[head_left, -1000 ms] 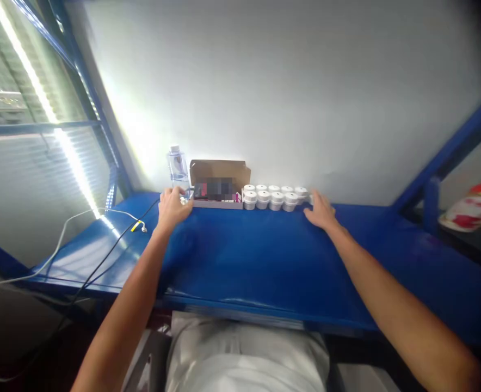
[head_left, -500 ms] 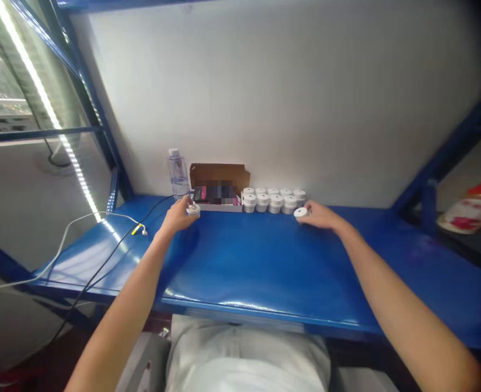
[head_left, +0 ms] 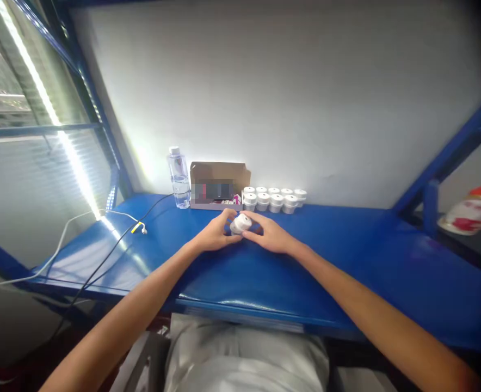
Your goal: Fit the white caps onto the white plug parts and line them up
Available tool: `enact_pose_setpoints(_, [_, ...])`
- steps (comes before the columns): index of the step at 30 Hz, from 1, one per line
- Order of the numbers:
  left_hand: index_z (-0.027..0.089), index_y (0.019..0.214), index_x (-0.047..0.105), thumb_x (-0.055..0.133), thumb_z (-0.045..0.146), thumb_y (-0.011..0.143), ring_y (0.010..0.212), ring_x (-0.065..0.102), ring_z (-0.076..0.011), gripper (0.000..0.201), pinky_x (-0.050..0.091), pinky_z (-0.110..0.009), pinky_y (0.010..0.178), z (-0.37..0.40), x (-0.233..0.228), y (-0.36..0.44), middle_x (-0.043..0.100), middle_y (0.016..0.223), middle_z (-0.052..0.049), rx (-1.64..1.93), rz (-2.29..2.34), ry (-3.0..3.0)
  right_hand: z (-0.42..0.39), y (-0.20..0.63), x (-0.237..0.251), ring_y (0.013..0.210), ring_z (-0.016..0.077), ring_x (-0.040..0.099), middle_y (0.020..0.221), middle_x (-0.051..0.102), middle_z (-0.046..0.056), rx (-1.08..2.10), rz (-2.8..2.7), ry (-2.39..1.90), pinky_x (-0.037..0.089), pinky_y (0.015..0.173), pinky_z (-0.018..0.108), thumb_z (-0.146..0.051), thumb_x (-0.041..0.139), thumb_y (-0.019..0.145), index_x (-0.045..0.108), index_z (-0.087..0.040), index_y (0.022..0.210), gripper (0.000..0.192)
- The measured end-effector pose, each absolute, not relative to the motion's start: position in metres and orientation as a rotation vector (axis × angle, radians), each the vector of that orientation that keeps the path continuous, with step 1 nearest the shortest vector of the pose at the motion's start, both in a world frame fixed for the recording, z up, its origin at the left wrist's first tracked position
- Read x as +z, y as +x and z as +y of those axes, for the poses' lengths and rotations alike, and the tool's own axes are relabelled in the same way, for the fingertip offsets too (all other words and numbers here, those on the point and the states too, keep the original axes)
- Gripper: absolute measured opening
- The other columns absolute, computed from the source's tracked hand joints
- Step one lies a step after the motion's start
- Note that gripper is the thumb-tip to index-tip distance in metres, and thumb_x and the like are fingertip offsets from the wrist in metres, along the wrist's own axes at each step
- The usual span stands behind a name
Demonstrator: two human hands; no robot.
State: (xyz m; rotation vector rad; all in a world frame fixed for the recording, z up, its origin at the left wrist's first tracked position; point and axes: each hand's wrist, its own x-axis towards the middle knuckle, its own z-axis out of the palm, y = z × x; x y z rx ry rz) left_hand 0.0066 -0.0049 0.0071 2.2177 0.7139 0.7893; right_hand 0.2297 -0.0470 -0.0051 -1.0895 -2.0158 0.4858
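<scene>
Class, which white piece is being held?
The tilted piece between the left hand and right hand; the others stand upright in rows beside the box.

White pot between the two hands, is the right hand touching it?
Touching. The head view shows the right hand curled around the right side of the white pot, thumb and finger meeting its edge.

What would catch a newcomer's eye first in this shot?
Probably the left hand and right hand, which meet around a small white piece above the middle of the blue table. The bright strip of light slanting down the left side likely competes for attention. Next might come the two rows of white round pieces, just right of the open cardboard box at the table's back.
</scene>
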Motion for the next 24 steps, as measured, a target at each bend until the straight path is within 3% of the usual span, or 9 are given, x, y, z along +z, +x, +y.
enact_pose_setpoints(3, [0.020, 0.125, 0.049, 0.075, 0.037, 0.077, 0.101, 0.066, -0.0239, 0.057, 0.049, -0.032, 0.078, -0.005, 0.003, 0.008, 0.069, 0.111, -0.009, 0.760, 0.710, 2.176, -0.051, 0.223, -0.010, 0.128, 0.0275, 0.056, 0.145, 0.054, 0.009, 0.483, -2.036, -1.077, 0.051, 0.103, 0.044, -0.036, 0.063, 0.090, 0.045, -0.028, 0.148, 0.061])
enact_pose_setpoints(5, [0.020, 0.121, 0.049, 0.077, 0.034, 0.074, 0.098, 0.066, -0.0235, 0.057, 0.049, -0.032, 0.078, -0.005, 0.004, 0.009, 0.070, 0.104, -0.007, 0.768, 0.695, 2.114, -0.053, 0.220, -0.007, 0.126, 0.0273, 0.057, 0.142, 0.056, 0.009, 0.467, -2.030, -1.066, 0.054, 0.097, 0.041, -0.036, 0.064, 0.089, 0.049, -0.027, 0.144, 0.058])
enact_pose_setpoints(11, [0.020, 0.105, 0.052, 0.087, 0.024, 0.057, 0.084, 0.067, -0.0181, 0.059, 0.050, -0.029, 0.072, -0.009, 0.022, 0.005, 0.065, 0.104, -0.004, 0.825, 0.659, 1.769, -0.062, 0.222, 0.019, 0.094, 0.0240, 0.067, 0.113, 0.069, 0.005, 0.392, -1.976, -1.093, 0.057, 0.082, 0.038, -0.027, 0.074, 0.075, 0.062, -0.024, 0.118, 0.045])
enact_pose_setpoints(16, [0.016, 0.093, 0.063, 0.078, 0.039, 0.073, 0.073, 0.065, -0.0155, 0.034, 0.044, -0.026, 0.064, -0.009, 0.036, -0.002, 0.068, 0.084, -0.003, 0.774, 0.663, 1.709, -0.068, 0.225, 0.028, 0.097, 0.0255, 0.066, 0.114, 0.069, 0.005, 0.223, -1.990, -0.988, 0.055, 0.082, 0.039, -0.027, 0.074, 0.075, 0.064, -0.026, 0.117, 0.043])
enact_pose_setpoints(19, [0.014, 0.088, 0.065, 0.068, 0.049, 0.083, 0.061, 0.061, -0.0133, 0.036, 0.039, -0.026, 0.057, -0.010, 0.038, -0.002, 0.067, 0.072, -0.003, 0.720, 0.660, 1.714, -0.068, 0.224, 0.024, 0.093, 0.0256, 0.067, 0.108, 0.071, 0.005, 0.269, -1.978, -1.010, 0.056, 0.080, 0.039, -0.035, 0.075, 0.078, 0.067, -0.025, 0.115, 0.040])
enact_pose_setpoints(22, [0.015, 0.094, 0.065, 0.073, 0.046, 0.080, 0.071, 0.065, -0.0147, 0.035, 0.043, -0.025, 0.063, -0.012, 0.038, -0.002, 0.070, 0.081, -0.005, 0.760, 0.614, 1.711, -0.066, 0.223, 0.017, 0.078, 0.0234, 0.067, 0.091, 0.073, 0.003, 0.445, -1.909, -1.102, 0.056, 0.073, 0.038, -0.047, 0.068, 0.086, 0.071, -0.022, 0.108, 0.033])
enact_pose_setpoints(24, [0.016, 0.101, 0.065, 0.080, 0.041, 0.075, 0.079, 0.067, -0.0160, 0.040, 0.046, -0.026, 0.068, -0.012, 0.038, -0.003, 0.072, 0.087, -0.005, 0.789, 0.605, 1.711, -0.065, 0.222, 0.015, 0.082, 0.0244, 0.068, 0.098, 0.074, 0.004, 0.430, -1.900, -1.084, 0.057, 0.076, 0.039, -0.047, 0.067, 0.087, 0.070, -0.023, 0.112, 0.035])
